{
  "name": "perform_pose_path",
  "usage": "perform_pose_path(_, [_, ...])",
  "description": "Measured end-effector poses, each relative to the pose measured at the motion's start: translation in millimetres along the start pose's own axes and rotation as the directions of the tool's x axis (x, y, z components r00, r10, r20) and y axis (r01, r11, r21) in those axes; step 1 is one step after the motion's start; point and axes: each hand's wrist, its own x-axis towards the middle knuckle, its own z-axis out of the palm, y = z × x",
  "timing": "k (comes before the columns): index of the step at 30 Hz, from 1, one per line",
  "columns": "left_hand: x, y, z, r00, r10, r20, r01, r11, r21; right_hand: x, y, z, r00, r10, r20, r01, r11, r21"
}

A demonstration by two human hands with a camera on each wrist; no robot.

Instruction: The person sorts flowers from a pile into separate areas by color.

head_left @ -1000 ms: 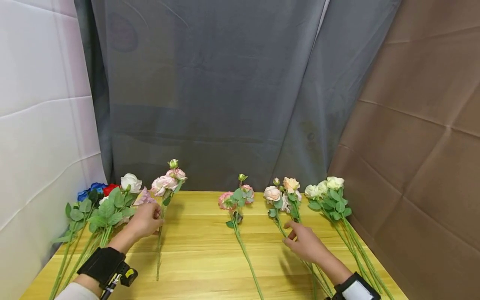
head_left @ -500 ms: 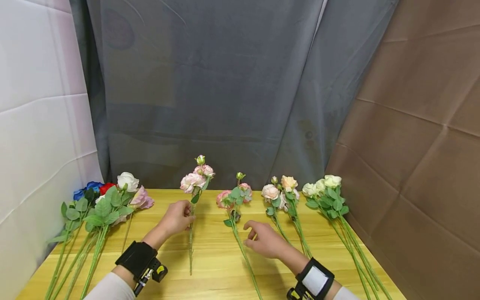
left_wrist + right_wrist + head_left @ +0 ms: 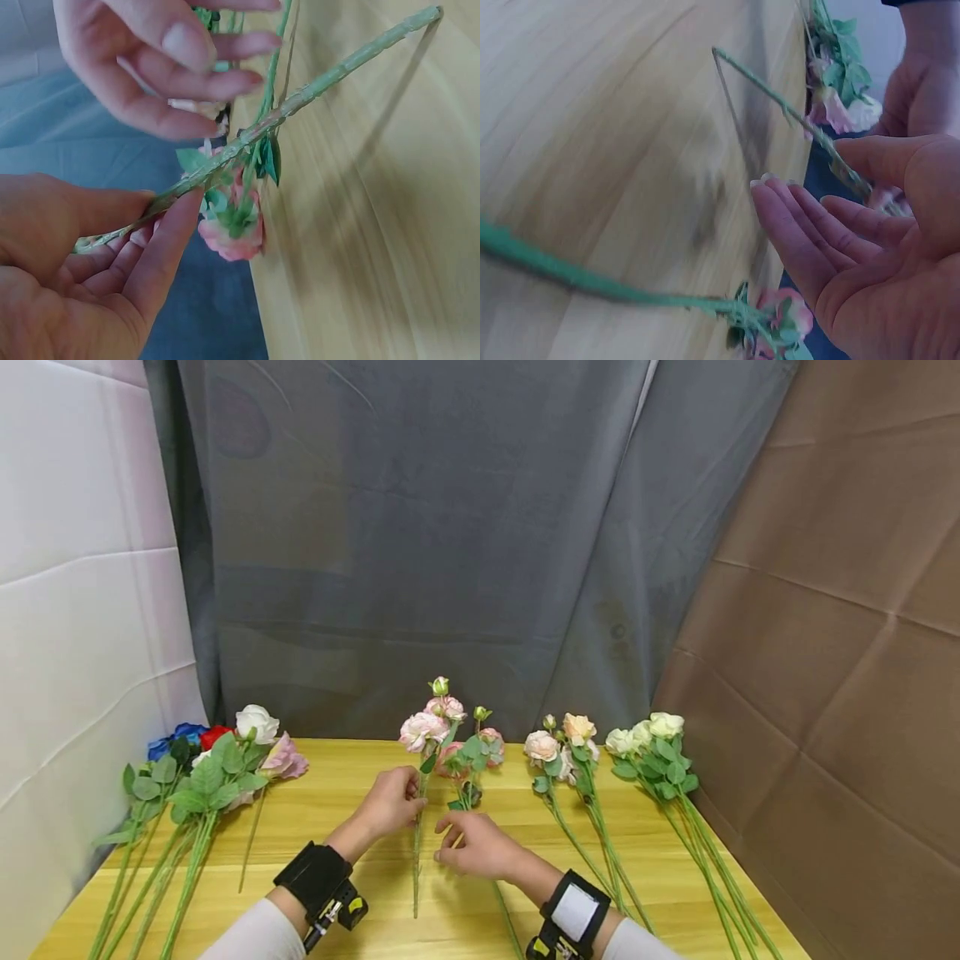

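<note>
My left hand [image 3: 390,802] pinches the stem of a pale pink artificial peony spray [image 3: 423,731], held fairly upright with its blooms at the top. In the left wrist view, thumb and fingers grip the green stem [image 3: 285,109], whose cut end points toward the wooden table. Close to its right, my right hand [image 3: 480,847] hovers with relaxed, spread fingers and nothing between them. The right wrist view shows its palm [image 3: 900,300] beside the held stem. A darker pink peony spray [image 3: 491,745] lies on the table behind, partly covered by the right hand.
At left lies a pile of roses, including blue [image 3: 187,732], red [image 3: 216,737], white [image 3: 257,723] and lilac [image 3: 283,757] blooms. Peach sprays [image 3: 579,729] and cream roses [image 3: 664,725] lie at right on the wooden table [image 3: 337,893]. A grey curtain [image 3: 420,543] hangs behind.
My left hand has carried the pale pink peony spray rightward, away from the rose pile to mid-table. My right hand has moved left, from the peach sprays to beside the held stem.
</note>
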Motion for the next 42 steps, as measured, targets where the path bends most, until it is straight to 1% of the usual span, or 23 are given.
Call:
perform_pose_path(2, [0.2,1.5,2.3,1.0,0.017,0.001,-0.017,1.0,-0.001,3,0,4,1.0,0.006,0.003,-0.006,0.999,0.039])
perform_pose_path(5, [0.9,2.0,4.9,1.0,0.03,-0.006,-0.03,1.0,0.003,5,-1,10,1.0,-0.002,-0.006,0.002,0.998,0.068])
perform_pose_path(10, [3.1,1.0,7.2,0.998,0.047,-0.03,-0.046,0.999,0.013,9,-3,15,0.999,-0.012,-0.039,0.016,0.993,0.115])
perform_pose_path(13, [4.0,1.0,7.8,0.998,0.053,-0.041,-0.052,0.999,0.009,11,-3,18,0.998,-0.009,-0.063,0.017,0.991,0.13])
perform_pose_path(20, [4.2,1.4,10.9,0.996,0.052,-0.068,-0.054,0.998,-0.024,15,-1,26,0.994,-0.041,-0.106,0.056,0.988,0.145])
perform_pose_path(27, [2.7,1.0,12.4,0.993,0.067,-0.092,-0.071,0.997,-0.04,14,0,29,0.989,-0.023,-0.149,0.051,0.981,0.187])
perform_pose_path(30, [2.8,0.2,13.0,0.991,0.076,-0.112,-0.08,0.996,-0.03,13,2,30,0.984,-0.029,-0.175,0.065,0.976,0.206])
perform_pose_path(33, [2.2,-1.5,13.4,0.986,0.091,-0.138,-0.091,0.996,0.006,13,5,30,0.978,-0.037,-0.207,0.083,0.972,0.22])
perform_pose_path(37, [0.1,-4.0,12.6,0.984,0.099,-0.145,-0.093,0.995,0.047,11,6,22,0.966,-0.052,-0.254,0.107,0.973,0.206])
perform_pose_path(42, [-3.7,-10.6,8.8,0.988,0.111,-0.109,-0.101,0.991,0.087,10,10,4,0.946,-0.061,-0.32,0.099,0.99,0.103])
